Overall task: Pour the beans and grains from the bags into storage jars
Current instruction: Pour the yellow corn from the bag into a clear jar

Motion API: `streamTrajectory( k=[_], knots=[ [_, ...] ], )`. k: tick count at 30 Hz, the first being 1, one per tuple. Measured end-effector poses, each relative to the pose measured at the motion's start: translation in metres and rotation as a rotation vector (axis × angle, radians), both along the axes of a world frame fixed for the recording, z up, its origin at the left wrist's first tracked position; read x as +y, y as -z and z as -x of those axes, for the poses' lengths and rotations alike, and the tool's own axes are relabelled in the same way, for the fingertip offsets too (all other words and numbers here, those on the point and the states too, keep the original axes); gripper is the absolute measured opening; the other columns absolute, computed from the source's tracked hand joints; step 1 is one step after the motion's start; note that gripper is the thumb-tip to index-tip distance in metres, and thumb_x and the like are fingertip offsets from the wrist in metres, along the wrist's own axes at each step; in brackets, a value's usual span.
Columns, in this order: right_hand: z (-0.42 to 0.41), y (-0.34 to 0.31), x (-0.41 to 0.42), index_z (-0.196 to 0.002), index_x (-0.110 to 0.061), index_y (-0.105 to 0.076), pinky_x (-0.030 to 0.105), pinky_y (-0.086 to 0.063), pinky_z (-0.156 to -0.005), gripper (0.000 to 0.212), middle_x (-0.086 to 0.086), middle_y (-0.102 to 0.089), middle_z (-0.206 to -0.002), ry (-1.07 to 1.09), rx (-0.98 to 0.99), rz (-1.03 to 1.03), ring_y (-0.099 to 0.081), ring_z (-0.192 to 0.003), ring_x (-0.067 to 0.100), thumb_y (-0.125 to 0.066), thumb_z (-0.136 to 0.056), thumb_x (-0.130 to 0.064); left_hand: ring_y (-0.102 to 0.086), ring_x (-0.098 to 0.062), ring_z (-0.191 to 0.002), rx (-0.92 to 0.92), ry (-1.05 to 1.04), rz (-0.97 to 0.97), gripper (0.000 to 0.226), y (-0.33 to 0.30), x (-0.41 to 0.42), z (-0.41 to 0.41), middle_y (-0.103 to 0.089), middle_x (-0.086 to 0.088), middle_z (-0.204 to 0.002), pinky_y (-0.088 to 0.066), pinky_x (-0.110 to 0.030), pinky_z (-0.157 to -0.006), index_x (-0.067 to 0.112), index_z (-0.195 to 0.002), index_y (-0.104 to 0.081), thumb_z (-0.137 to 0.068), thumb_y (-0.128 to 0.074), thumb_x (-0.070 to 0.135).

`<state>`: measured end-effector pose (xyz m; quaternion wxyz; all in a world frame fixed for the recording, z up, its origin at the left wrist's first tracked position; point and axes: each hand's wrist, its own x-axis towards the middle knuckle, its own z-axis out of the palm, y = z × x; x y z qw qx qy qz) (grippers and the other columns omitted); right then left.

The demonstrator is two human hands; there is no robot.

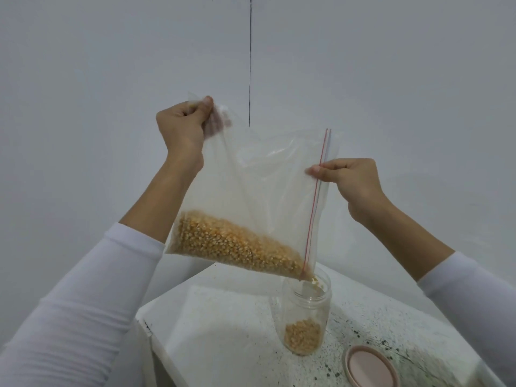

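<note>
A clear zip bag [259,191] with a red seal strip hangs tilted above the table, yellow corn kernels [231,243] heaped along its lower side. My left hand [181,124] pinches the bag's upper left corner, raised high. My right hand [346,178] pinches the bag at the zip strip on the right. The bag's lowest corner sits in the mouth of an upright clear jar [304,311]. A small layer of kernels lies in the jar's bottom, and a few kernels show at its mouth.
The jar stands on a white speckled table [223,331] whose left edge and corner are close to the jar. A pink round lid [370,367] lies flat to the jar's right. A plain wall with a thin dark vertical line is behind.
</note>
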<state>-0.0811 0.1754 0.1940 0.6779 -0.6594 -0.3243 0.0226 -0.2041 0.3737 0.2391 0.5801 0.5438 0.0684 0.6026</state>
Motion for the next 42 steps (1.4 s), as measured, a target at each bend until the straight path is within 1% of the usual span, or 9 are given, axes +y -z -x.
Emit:
streamTrajectory(
  k=[4,7,14,17,24,27,33,38,42],
  knots=[
    [0.0008,0.0002,0.0003,-0.079,-0.013,-0.073,0.006,-0.034,-0.073,0.005,-0.003,-0.071,-0.082,-0.046,-0.021,0.059,-0.063,-0.088,0.002,-0.076,-0.075,-0.011,-0.071,-0.023,-0.061,0.018,0.061,-0.035,0.025,-0.001,-0.0014,0.0007,-0.064,-0.003,-0.053,-0.058,-0.033,-0.061,0.001,-0.063,-0.06,-0.087,-0.065,0.002],
    [-0.0003,0.0004,0.0002,-0.076,-0.014,-0.073,0.011,-0.036,-0.08,0.005,-0.002,-0.071,-0.082,-0.005,-0.008,0.016,-0.065,-0.092,0.009,-0.077,-0.075,-0.011,-0.066,-0.011,-0.051,-0.002,-0.007,-0.017,0.027,-0.0009,-0.0032,-0.0007,-0.06,0.005,-0.045,-0.054,-0.022,-0.055,0.004,-0.061,-0.059,-0.088,-0.063,0.001],
    [-0.0017,-0.0005,0.0004,-0.08,-0.012,-0.073,0.012,-0.034,-0.081,0.008,0.003,-0.072,-0.088,0.011,0.011,-0.008,-0.064,-0.095,0.01,-0.077,-0.074,-0.011,-0.066,-0.018,-0.055,0.011,-0.05,-0.012,0.026,-0.0009,0.0055,-0.0004,-0.061,-0.002,-0.052,-0.059,-0.038,-0.063,0.002,-0.061,-0.06,-0.086,-0.067,0.004],
    [0.0001,0.0012,0.0015,-0.082,-0.011,-0.074,0.006,-0.032,-0.074,0.008,0.0,-0.072,-0.089,-0.041,-0.004,0.067,-0.063,-0.093,0.005,-0.076,-0.075,-0.011,-0.07,-0.023,-0.058,0.039,0.032,-0.042,0.021,-0.0011,-0.0012,-0.0005,-0.063,-0.012,-0.061,-0.057,-0.031,-0.059,-0.001,-0.067,-0.061,-0.088,-0.065,0.002],
    [0.0004,0.0036,0.0017,-0.078,-0.014,-0.073,0.008,-0.033,-0.077,0.004,-0.003,-0.071,-0.084,-0.047,-0.007,0.076,-0.062,-0.09,0.0,-0.076,-0.076,-0.011,-0.07,-0.023,-0.059,0.028,0.039,-0.024,0.022,0.0017,-0.002,-0.0027,-0.062,-0.01,-0.059,-0.056,-0.029,-0.058,-0.002,-0.067,-0.06,-0.088,-0.064,0.002],
    [-0.0009,0.0035,0.0004,-0.075,-0.015,-0.072,0.016,-0.033,-0.087,0.005,-0.002,-0.071,-0.085,-0.001,0.005,0.013,-0.064,-0.094,0.008,-0.076,-0.075,-0.011,-0.067,-0.013,-0.052,0.008,-0.022,-0.022,0.027,0.0025,-0.0015,-0.0031,-0.062,0.003,-0.048,-0.053,-0.023,-0.055,0.003,-0.062,-0.059,-0.088,-0.064,0.002],
    [-0.0016,0.0059,0.0011,-0.076,-0.015,-0.073,0.019,-0.035,-0.091,0.005,-0.001,-0.072,-0.085,0.024,-0.002,0.0,-0.064,-0.094,0.008,-0.076,-0.076,-0.012,-0.067,-0.018,-0.056,-0.01,-0.028,0.004,0.027,0.0038,0.0032,-0.0052,-0.059,-0.005,-0.054,-0.057,-0.032,-0.063,0.003,-0.062,-0.056,-0.087,-0.067,0.004],
    [-0.0022,0.0051,0.0019,-0.079,-0.014,-0.074,0.008,-0.034,-0.076,0.006,-0.002,-0.072,-0.084,-0.015,-0.008,0.057,-0.063,-0.09,0.003,-0.077,-0.075,-0.013,-0.07,-0.025,-0.06,-0.005,0.015,-0.018,0.028,0.0027,0.0002,-0.0057,-0.062,-0.007,-0.057,-0.058,-0.035,-0.06,0.002,-0.06,-0.059,-0.087,-0.065,0.002],
    [-0.0024,0.0048,0.0018,-0.077,-0.014,-0.073,0.012,-0.035,-0.081,0.005,0.001,-0.072,-0.086,0.002,-0.013,0.033,-0.064,-0.091,0.006,-0.077,-0.074,-0.014,-0.068,-0.024,-0.058,-0.022,0.006,-0.028,0.032,0.002,0.0026,-0.0049,-0.061,-0.003,-0.052,-0.06,-0.042,-0.063,0.004,-0.056,-0.057,-0.087,-0.065,0.002]
  ],
)
